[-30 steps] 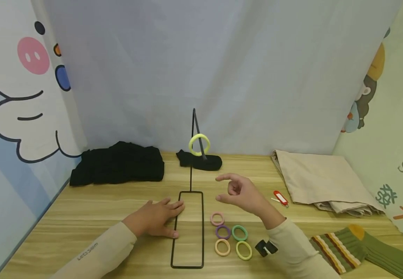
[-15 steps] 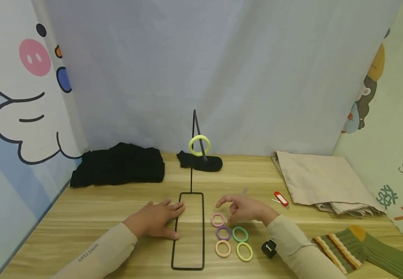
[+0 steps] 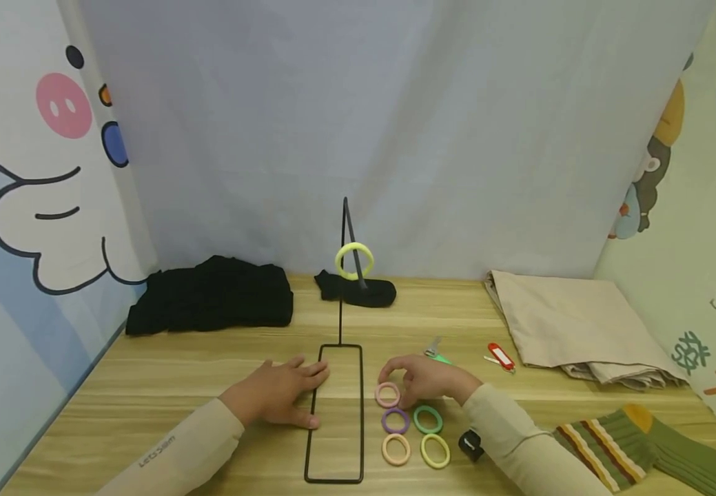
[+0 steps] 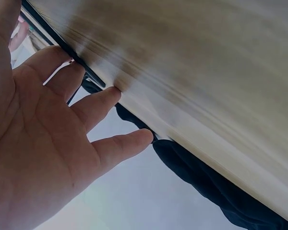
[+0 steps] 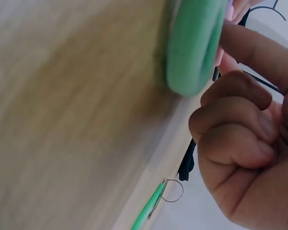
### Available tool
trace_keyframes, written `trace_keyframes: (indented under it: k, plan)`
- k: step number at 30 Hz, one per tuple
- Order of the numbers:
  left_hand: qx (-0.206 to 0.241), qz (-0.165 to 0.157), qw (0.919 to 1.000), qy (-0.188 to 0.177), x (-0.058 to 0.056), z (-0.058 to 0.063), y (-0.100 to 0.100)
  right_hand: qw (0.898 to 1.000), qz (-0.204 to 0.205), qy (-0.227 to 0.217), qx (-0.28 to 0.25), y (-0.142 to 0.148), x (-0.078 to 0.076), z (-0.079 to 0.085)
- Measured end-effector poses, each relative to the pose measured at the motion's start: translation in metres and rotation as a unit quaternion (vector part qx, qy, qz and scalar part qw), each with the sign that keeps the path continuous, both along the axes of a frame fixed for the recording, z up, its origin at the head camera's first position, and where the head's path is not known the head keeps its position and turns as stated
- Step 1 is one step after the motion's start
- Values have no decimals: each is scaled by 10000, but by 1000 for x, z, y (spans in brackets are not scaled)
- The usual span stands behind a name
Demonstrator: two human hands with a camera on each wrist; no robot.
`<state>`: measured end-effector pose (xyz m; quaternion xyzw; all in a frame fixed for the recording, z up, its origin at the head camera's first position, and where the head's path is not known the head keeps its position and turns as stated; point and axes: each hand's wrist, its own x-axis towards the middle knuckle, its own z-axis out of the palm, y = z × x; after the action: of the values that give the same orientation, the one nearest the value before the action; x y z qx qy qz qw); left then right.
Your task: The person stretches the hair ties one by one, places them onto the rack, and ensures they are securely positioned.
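In the head view my left hand (image 3: 278, 393) lies with spread fingers across the left bar of a black wire stand's base (image 3: 362, 413). A yellow ring (image 3: 354, 246) hangs from the stand's slanting arm. My right hand (image 3: 427, 380) pinches a pink ring (image 3: 377, 397) on the table between thumb and index finger; its other fingers are curled in. Close by lie a purple ring (image 3: 397, 432), a green ring (image 3: 441, 420), an orange ring (image 3: 396, 463) and a second yellow ring (image 3: 448, 455). The green ring (image 5: 194, 48) looms large in the right wrist view.
Behind the right hand lies a green-tagged key (image 3: 438, 355), with a red key tag (image 3: 502, 357) farther right. Black cloth (image 3: 215, 296) and a black sock (image 3: 366, 293) lie at the back. Beige cloth (image 3: 575, 320) and green striped socks (image 3: 630, 441) are on the right.
My right hand has come down toward me from above the table to the pink ring, uncovering the green-tagged key. The purple ring has shifted slightly. The left hand stays put.
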<state>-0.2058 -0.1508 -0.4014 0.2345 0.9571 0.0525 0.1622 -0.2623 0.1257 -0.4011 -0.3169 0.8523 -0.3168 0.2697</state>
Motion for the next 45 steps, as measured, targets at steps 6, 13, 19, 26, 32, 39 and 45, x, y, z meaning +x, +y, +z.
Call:
trace_keyframes:
  k: [6,13,19,26,32,39,45]
  plan:
    - [23,-2,10000,-6,0,0,1,10000,54,-23,-37,0,1,-1]
    - [13,-27,10000,11,2,1,2,9996,214,134,-115,1,1,-1]
    - [44,-18,10000,7,2,0,2,9994,217,196,-202,1,4,3]
    - [105,-41,9999,38,2,-1,1,9969,267,446,-583,1,18,20]
    - [84,-50,9999,66,2,-1,0,9891,597,586,-1208,-1,39,50]
    - [49,-29,10000,69,0,0,0,9683,1038,1234,-1908,-5,72,87]
    - [26,-26,10000,65,1,1,1,9197,1316,2049,-3081,-12,94,110]
